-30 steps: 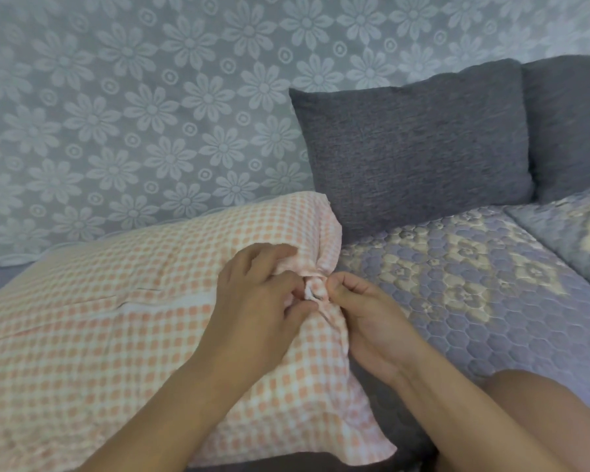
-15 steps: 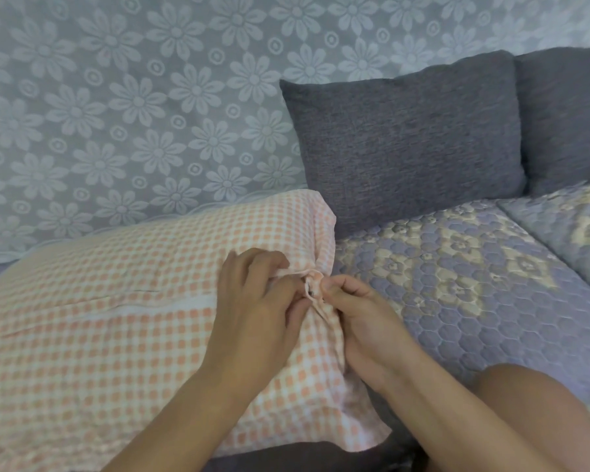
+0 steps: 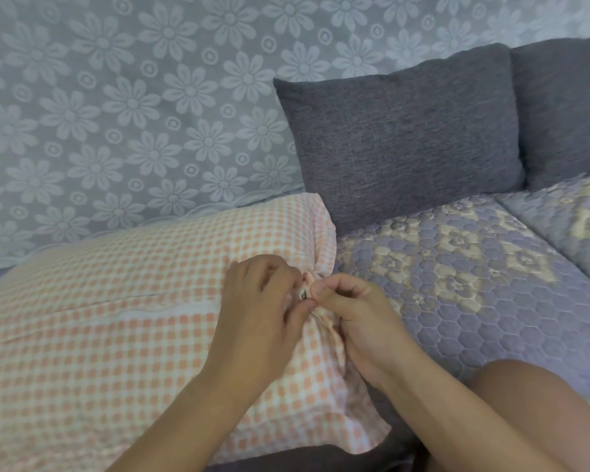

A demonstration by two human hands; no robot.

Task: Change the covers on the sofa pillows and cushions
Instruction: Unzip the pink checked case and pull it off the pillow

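— How far has the job got?

— The big soft pillow in the orange-and-white checked cloth cover lies on the sofa, on the near left. Its cover looks almost all on. Both hands are at its right end, where the cloth is bunched up. The left hand pinches the cloth with curled fingers. The right hand pinches it too, just beside the left. I think they are closing a small fastener there, but it is too tiny to tell.

— What is left?

— Closing that end, I guess. Two dark grey woven cushions lean at the far right. I cannot tell if they need new covers.

— Is there room to move?

— Yes. The purple quilted seat cover on the right is bare. The flowery lace curtain hangs right behind the pillow, so far and left is tight. A knee is near on the right.
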